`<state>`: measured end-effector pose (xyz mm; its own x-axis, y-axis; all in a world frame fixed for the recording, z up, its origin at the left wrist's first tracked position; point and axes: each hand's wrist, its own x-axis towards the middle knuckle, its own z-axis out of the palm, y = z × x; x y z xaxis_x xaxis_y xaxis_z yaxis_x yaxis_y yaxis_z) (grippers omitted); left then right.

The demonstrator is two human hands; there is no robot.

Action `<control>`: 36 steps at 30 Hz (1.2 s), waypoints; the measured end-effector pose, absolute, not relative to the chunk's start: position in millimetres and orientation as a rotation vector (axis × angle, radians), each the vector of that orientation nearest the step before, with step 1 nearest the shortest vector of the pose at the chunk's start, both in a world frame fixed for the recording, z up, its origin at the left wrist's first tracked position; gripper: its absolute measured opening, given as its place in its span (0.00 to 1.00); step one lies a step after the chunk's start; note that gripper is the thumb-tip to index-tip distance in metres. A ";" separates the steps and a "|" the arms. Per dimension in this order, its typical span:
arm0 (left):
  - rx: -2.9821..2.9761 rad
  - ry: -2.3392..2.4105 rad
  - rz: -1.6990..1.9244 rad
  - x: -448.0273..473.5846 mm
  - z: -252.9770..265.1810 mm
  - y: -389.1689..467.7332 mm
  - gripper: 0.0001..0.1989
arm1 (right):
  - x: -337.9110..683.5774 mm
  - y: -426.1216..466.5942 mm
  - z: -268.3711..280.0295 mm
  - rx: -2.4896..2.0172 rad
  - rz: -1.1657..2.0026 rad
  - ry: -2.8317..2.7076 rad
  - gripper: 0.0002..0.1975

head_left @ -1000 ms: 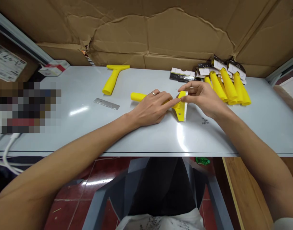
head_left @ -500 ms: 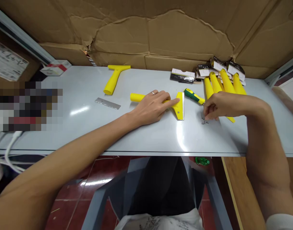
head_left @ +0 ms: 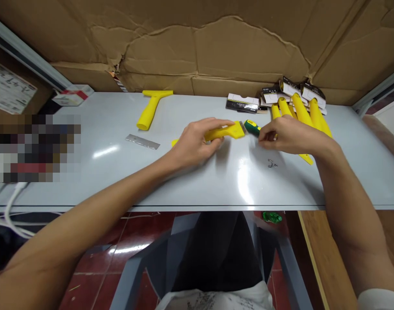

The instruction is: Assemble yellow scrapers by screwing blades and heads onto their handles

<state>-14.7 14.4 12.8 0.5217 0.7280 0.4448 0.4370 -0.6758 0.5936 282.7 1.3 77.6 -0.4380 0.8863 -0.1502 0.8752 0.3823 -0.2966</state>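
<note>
My left hand (head_left: 197, 140) is wrapped round a yellow scraper (head_left: 237, 130), which is turned on its side with its metal edge facing right. The handle of the scraper is partly hidden by my palm. Fingers pinched together, my right hand (head_left: 279, 135) hovers just right of the scraper's head; whatever is between the fingertips is too small to make out. Behind those fingertips lies a green and yellow screwdriver (head_left: 251, 126), its front part covered by the hand. Several small screws (head_left: 272, 164) lie on the grey table (head_left: 190, 185) below my right hand.
A flat metal blade (head_left: 142, 141) and a yellow scraper handle (head_left: 149, 113) lie on the left. At the right are several yellow scrapers (head_left: 302, 112) with black and white card sleeves. Another flattened sleeve (head_left: 242, 103) lies by the cardboard wall (head_left: 158, 56).
My left hand has tilted the scraper up from lying flat, turning its head on edge. My right hand has moved from the screws up and left toward the scraper's head.
</note>
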 end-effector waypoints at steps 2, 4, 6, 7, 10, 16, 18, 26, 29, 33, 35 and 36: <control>2.073 0.859 1.017 -17.0 27.1 12.0 0.16 | 279.1 -0.7 77.2 -1.557 0.513 -2.354 0.07; 1.873 0.768 1.001 -20.1 37.2 12.6 0.13 | 274.3 -5.2 77.5 -1.468 0.601 -2.090 0.08; 1.719 0.706 0.938 -22.3 41.9 14.4 0.11 | 269.7 -10.9 78.2 -1.344 0.689 -1.902 0.09; 1.646 0.689 0.897 -22.5 42.5 15.0 0.11 | 267.7 -13.6 78.4 -1.281 0.708 -1.847 0.09; 1.421 0.682 0.781 -18.7 40.8 13.0 0.13 | 262.6 -18.6 76.8 -1.131 0.683 -1.782 0.09; 1.202 0.676 0.766 -6.5 38.4 0.0 0.20 | 248.8 -17.7 61.2 -1.090 0.401 -1.945 0.03; 1.181 0.653 0.779 -5.0 38.4 -2.5 0.21 | 243.4 -17.1 55.3 -1.077 0.263 -1.984 0.06; 1.145 0.639 0.742 -1.2 40.5 -10.8 0.20 | 237.8 -9.6 42.2 -0.907 -0.080 -2.045 0.12; 1.164 0.639 0.778 -0.1 41.4 -11.9 0.20 | 238.7 -7.7 41.7 -0.884 -0.066 -2.054 0.10; 1.220 0.646 0.811 -0.3 43.8 -11.7 0.20 | 237.0 -9.2 42.5 -0.938 0.011 -2.011 0.09; 1.264 0.645 0.819 -1.4 45.6 -11.6 0.19 | 235.3 -10.9 43.0 -0.966 0.058 -1.986 0.08; 1.287 0.644 0.822 -2.1 46.4 -11.6 0.18 | 234.5 -11.9 43.1 -0.975 0.072 -1.973 0.08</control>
<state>-2.1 -11.6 46.4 0.5686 0.8220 0.0315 -0.1666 0.0776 0.9830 234.5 -11.9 43.1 -0.2787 0.6574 0.7001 0.6044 0.6866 -0.4041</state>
